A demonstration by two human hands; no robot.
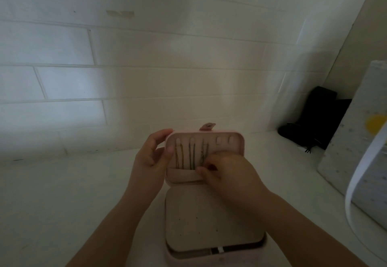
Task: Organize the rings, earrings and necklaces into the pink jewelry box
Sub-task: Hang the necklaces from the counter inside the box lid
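The pink jewelry box (211,220) stands open on the white counter, its lid (236,145) raised toward the wall. Three necklaces hang from hooks inside the lid: a gold one (179,155), a darker one (191,155) and a silvery one (203,151). Their lower ends go into the lid's pocket (184,175). My left hand (151,153) grips the lid's left edge. My right hand (226,171) pinches the bottom of the third necklace at the pocket's rim. An earring panel with small holes (209,222) covers the box base.
A tiled white wall (125,67) rises right behind the box. A black pouch (314,120) lies at the back right. A pale speckled bag with a white strap (360,162) stands at the right edge of the counter.
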